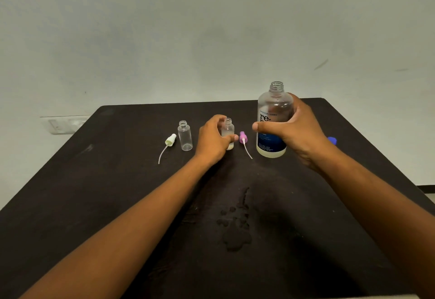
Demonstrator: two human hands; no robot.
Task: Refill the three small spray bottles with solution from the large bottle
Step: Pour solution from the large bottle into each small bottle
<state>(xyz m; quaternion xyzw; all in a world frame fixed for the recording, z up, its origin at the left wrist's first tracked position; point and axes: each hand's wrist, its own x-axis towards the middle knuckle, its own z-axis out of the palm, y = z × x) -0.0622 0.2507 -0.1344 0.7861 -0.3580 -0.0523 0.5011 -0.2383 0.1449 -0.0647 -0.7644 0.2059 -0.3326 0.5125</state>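
Left hand [215, 139]: I see it curled round a small bottle [228, 134], thumb in front and fingers behind, so it grips it.
Small bottle: uncapped, upright on the table [94, 192], mid-table, with a little pale liquid at the bottom.
Right hand [294, 131]: I see it wrapped round the big bottle [274, 119], thumb across the label, gripping it.
Big bottle: uncapped, upright, to the right of the held small bottle; pale liquid low down. I cannot tell whether its base touches the table.
Clear bottle [185, 135]: uncapped, upright, left of my left hand, apart from it.
White sprayer [170, 140]: lying just left of the clear bottle, tube toward me.
Pink sprayer [243, 137]: lying between the two held bottles.
Blue cap [332, 140]: right, partly hidden behind my right wrist.
Spill [235, 225]: wet patch on the table near me, between my forearms.
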